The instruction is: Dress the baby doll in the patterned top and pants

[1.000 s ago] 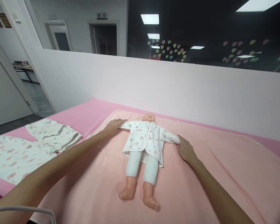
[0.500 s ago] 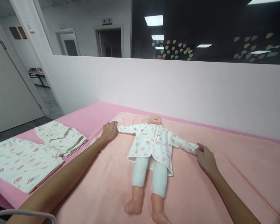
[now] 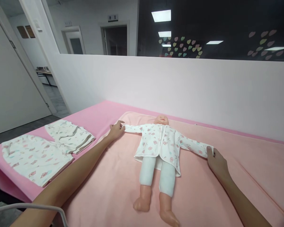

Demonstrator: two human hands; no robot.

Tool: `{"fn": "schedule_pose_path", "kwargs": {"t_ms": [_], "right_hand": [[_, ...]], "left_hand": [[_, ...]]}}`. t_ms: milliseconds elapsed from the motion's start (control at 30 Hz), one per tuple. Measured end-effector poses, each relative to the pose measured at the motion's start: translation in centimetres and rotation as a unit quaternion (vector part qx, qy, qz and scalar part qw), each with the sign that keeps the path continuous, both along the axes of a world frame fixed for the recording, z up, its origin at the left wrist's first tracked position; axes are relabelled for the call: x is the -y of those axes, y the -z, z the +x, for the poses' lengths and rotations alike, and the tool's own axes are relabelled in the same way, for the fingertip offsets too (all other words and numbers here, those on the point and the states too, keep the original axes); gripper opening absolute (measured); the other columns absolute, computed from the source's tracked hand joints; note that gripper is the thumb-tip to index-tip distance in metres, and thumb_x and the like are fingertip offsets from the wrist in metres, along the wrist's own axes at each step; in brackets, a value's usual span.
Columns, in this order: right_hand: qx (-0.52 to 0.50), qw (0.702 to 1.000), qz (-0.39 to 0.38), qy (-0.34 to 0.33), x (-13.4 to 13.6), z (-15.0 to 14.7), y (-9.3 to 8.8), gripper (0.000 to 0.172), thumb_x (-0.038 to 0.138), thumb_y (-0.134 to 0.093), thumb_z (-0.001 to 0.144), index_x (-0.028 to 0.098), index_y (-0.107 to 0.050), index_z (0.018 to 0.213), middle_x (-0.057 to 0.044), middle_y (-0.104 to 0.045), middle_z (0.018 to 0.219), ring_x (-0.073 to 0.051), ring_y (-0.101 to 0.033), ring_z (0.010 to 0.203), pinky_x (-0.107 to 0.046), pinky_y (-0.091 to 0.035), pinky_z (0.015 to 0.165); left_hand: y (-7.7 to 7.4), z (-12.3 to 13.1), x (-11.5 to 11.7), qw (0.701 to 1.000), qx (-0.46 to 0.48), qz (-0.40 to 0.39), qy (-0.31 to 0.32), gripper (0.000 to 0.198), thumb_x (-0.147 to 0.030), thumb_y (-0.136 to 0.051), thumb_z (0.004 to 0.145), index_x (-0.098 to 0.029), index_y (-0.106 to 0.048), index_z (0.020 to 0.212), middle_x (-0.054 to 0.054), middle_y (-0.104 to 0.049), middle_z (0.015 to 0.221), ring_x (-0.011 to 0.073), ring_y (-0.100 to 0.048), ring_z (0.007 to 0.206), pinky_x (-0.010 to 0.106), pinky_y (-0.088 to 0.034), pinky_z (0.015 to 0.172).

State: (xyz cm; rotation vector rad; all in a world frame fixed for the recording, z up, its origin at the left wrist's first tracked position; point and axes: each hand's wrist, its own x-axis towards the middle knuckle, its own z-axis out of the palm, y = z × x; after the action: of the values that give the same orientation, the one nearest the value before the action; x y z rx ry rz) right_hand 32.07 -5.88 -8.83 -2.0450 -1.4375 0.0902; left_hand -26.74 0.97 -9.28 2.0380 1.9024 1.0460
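Note:
A baby doll (image 3: 167, 181) lies on its back on the peach blanket (image 3: 104, 195), its feet towards me. It wears a white baby jacket (image 3: 153, 145) with small printed figures, sleeves spread to both sides. My left hand (image 3: 117, 130) is closed at the cuff of the sleeve on the left, fingertips bent over its end. On the other side my right hand (image 3: 218, 164) pinches the cuff of the right sleeve (image 3: 195, 147) between thumb and fingers, holding it stretched out. The doll's own hands are not visible.
Folded printed baby clothes (image 3: 35, 159) lie on the pink table cover (image 3: 97, 115) at the left. A white wall (image 3: 180, 86) with a window above rises behind the table. A pale cable (image 3: 26, 206) crosses the lower left corner.
The view has shifted, so everything sits further right in the picture. My right hand has moved outward from the doll, drawing the right sleeve longer. My left hand stays at its cuff.

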Motion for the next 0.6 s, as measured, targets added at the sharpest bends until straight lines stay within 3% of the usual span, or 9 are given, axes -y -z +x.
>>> {"fn": "schedule_pose_path", "kwargs": {"t_ms": [167, 267, 367, 467, 600], "right_hand": [[-0.023, 0.999, -0.003, 0.047, 0.4, -0.5, -0.8, 0.053, 0.058, -0.040, 0.100, 0.015, -0.070, 0.107, -0.019, -0.074, 0.096, -0.034, -0.066, 0.091, -0.044, -0.052, 0.085], [0.033, 0.997, -0.037, 0.066, 1.3, -2.2, -2.0, 0.049, 0.045, -0.041, 0.100, 0.010, -0.069, 0.118, -0.022, -0.073, 0.106, -0.039, -0.066, 0.103, -0.052, -0.050, 0.095], [0.107, 0.992, -0.001, 0.061, 4.7, -4.3, -3.2, 0.052, 0.035, -0.040, 0.097, 0.005, -0.063, 0.132, -0.028, -0.064, 0.128, -0.045, -0.059, 0.124, -0.059, -0.050, 0.098], [0.117, 0.988, 0.069, -0.072, 11.9, -6.2, -4.0, 0.053, 0.041, -0.043, 0.097, 0.012, -0.064, 0.136, -0.022, -0.063, 0.131, -0.043, -0.058, 0.128, -0.060, -0.052, 0.101], [0.048, 0.951, 0.095, -0.290, 23.8, -8.6, -4.2, 0.033, 0.052, -0.056, 0.102, 0.041, -0.071, 0.128, -0.007, -0.066, 0.134, -0.034, -0.065, 0.122, -0.048, -0.064, 0.084]], "left_hand": [[-0.6, 1.2, 0.8, 0.998, -0.060, 0.020, -0.021, 0.035, -0.028, -0.041, 0.101, -0.018, -0.056, 0.132, 0.008, -0.073, 0.095, 0.0319, -0.066, 0.104, 0.053, -0.032, 0.109], [-1.6, 1.8, 2.4, 0.993, -0.095, 0.042, -0.050, 0.037, -0.023, -0.044, 0.099, -0.014, -0.059, 0.132, 0.018, -0.071, 0.117, 0.0378, -0.060, 0.120, 0.055, -0.033, 0.108], [-3.0, -0.1, 5.9, 0.986, -0.146, 0.065, -0.050, 0.037, -0.027, -0.048, 0.099, -0.014, -0.062, 0.131, 0.021, -0.064, 0.137, 0.0383, -0.055, 0.128, 0.054, -0.034, 0.110], [-4.8, -6.7, 11.1, 0.964, -0.243, 0.088, -0.057, 0.037, -0.036, -0.045, 0.102, -0.020, -0.064, 0.129, 0.015, -0.063, 0.140, 0.0370, -0.056, 0.127, 0.053, -0.040, 0.108], [-5.8, -21.5, 19.1, 0.927, -0.321, 0.043, -0.187, 0.047, -0.050, -0.039, 0.099, -0.019, -0.060, 0.127, 0.016, -0.065, 0.135, 0.0407, -0.059, 0.124, 0.053, -0.047, 0.101]]}}
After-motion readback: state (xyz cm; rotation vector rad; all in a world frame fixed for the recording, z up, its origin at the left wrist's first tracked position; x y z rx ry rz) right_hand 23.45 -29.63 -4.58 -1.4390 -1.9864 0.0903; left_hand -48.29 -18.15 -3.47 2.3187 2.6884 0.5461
